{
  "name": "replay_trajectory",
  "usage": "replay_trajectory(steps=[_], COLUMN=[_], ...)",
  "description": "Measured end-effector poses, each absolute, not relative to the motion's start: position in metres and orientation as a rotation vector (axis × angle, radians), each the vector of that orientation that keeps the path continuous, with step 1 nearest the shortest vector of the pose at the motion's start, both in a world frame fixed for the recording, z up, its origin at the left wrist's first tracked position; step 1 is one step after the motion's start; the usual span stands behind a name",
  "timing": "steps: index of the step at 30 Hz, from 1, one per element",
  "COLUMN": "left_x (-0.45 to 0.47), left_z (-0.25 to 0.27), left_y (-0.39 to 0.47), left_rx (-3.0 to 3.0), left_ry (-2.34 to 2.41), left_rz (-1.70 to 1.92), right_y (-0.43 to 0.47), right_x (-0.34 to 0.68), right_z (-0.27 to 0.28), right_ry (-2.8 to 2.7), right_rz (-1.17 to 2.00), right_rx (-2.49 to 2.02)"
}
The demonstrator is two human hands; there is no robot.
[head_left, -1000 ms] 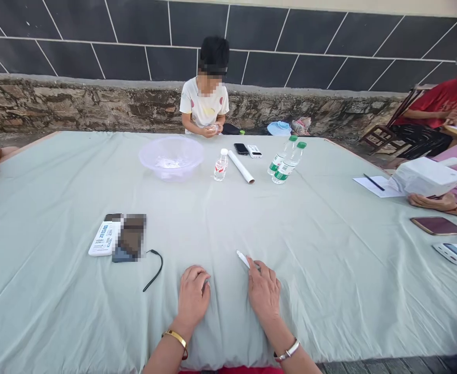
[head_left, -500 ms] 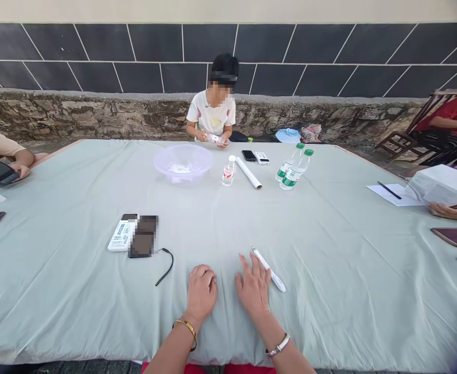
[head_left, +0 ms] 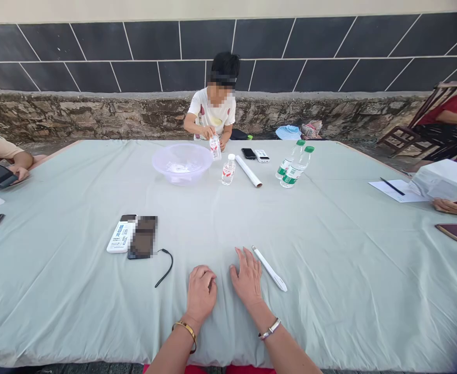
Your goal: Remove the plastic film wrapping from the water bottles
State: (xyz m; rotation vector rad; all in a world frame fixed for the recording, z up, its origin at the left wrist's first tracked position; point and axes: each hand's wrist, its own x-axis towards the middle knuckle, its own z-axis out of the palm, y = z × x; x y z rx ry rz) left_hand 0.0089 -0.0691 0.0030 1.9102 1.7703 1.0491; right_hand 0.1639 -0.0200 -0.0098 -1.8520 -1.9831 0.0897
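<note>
My left hand (head_left: 202, 288) rests on the cloth-covered table (head_left: 330, 259) with its fingers curled in; nothing shows in it. My right hand (head_left: 247, 278) lies beside it, palm down, fingers apart and holding nothing. Just to its right, apart from the fingers, is a slim white tool (head_left: 269, 269) with a small metal tip; I cannot tell its exact kind. Left of my left hand are a black wrist strap (head_left: 165, 267), a blurred dark phone-like object (head_left: 142, 241) and a white box-like device (head_left: 118, 238) with blue print.
Farther off stand a translucent purple basin (head_left: 182, 161), a small water bottle (head_left: 228, 170), a white roll (head_left: 249, 171) and two green-capped bottles (head_left: 295, 167). Across the table a person (head_left: 213, 111) grips another small bottle (head_left: 215, 147). Other people's arms show at both sides.
My right hand has shifted left, off the white tool. The person opposite has brought the small bottle from lying sideways to upright beside the basin. My left hand has stayed put.
</note>
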Motion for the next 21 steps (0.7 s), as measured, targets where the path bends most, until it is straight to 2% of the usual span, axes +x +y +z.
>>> replay_trajectory(steps=[6,13,21], left_x=[0.009,0.011,0.019], left_z=[0.001,0.001,-0.008], left_y=[-0.070,-0.071,-0.074], left_rx=[1.911,1.914,1.858], left_ry=[1.743,1.738,1.759], left_rz=[1.068,1.106,1.121], right_y=[0.006,0.088,0.200], right_x=[0.160,0.135,0.091], right_z=[-0.013,-0.001,0.003], right_ry=[-1.804,-1.363,-1.182], right_rz=[0.213,0.614,0.579], right_rx=[-1.683,-1.716,-1.851])
